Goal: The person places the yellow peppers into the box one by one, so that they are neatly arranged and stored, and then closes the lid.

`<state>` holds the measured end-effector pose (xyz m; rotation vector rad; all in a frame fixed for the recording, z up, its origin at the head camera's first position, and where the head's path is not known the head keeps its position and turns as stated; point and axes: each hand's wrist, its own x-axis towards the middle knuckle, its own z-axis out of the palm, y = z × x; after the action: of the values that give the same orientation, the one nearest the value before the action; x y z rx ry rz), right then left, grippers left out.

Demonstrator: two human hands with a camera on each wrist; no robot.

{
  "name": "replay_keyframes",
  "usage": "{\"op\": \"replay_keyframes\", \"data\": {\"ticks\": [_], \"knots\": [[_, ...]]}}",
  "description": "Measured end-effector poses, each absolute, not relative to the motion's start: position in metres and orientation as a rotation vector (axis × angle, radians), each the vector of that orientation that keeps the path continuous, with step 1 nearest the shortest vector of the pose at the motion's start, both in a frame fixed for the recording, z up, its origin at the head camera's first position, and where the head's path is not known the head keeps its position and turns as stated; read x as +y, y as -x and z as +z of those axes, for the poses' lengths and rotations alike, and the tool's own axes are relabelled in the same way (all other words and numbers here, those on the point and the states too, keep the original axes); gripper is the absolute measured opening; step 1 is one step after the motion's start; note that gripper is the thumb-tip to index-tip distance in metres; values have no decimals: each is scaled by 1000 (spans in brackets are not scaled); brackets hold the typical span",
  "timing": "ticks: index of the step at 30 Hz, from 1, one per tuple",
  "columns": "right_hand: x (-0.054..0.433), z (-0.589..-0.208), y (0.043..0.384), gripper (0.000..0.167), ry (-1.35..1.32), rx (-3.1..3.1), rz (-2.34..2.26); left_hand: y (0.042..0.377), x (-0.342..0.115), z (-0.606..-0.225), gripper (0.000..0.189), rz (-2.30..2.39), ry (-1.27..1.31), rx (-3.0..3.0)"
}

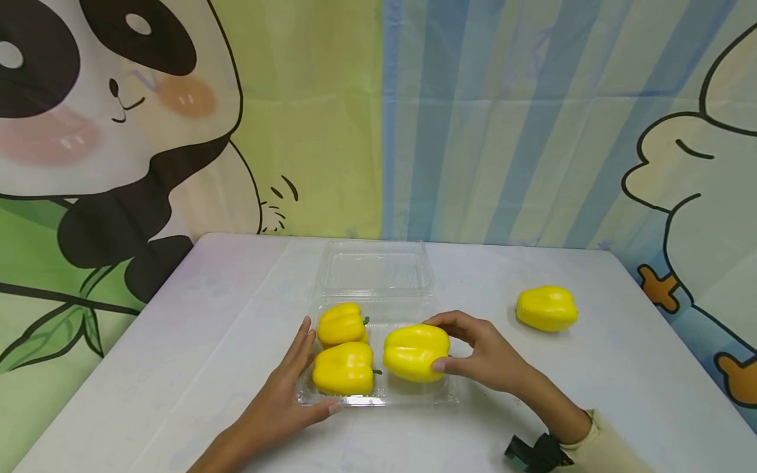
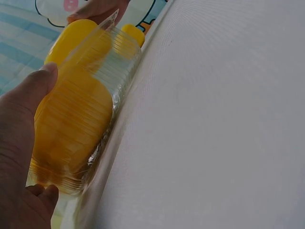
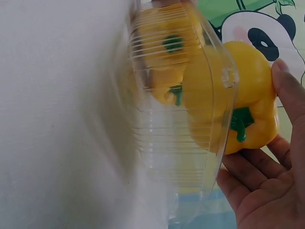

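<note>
My right hand (image 1: 493, 355) grips a yellow bell pepper (image 1: 416, 353) by its right end, thumb in front and fingers behind. The pepper hangs over the right half of a clear plastic clamshell container (image 1: 408, 399), its green stem (image 3: 240, 123) showing in the right wrist view. Two more yellow peppers lie in the container's left half, a rear one (image 1: 342, 324) and a front one (image 1: 344, 369), stems to the right. Spread along the container's left side and front corner, my left hand (image 1: 280, 394) rests with fairly straight fingers, its thumb (image 2: 43, 83) against the front wall.
Another yellow pepper (image 1: 547, 308) lies on the white table (image 1: 195, 341) at the back right. The container's lid (image 1: 376, 269) is folded back flat behind its base. A cartoon-printed curtain (image 1: 331, 118) hangs behind the table.
</note>
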<state>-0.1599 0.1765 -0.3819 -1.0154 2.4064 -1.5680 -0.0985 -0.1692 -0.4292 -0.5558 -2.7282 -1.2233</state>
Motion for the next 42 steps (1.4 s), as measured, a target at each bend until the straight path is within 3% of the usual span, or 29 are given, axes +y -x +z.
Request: {"op": "replay_keyframes", "data": {"ticks": [42], "knots": [[172, -379, 158, 61, 1253, 2589, -1247, 100, -170, -430, 114, -1220, 568, -2730]]}}
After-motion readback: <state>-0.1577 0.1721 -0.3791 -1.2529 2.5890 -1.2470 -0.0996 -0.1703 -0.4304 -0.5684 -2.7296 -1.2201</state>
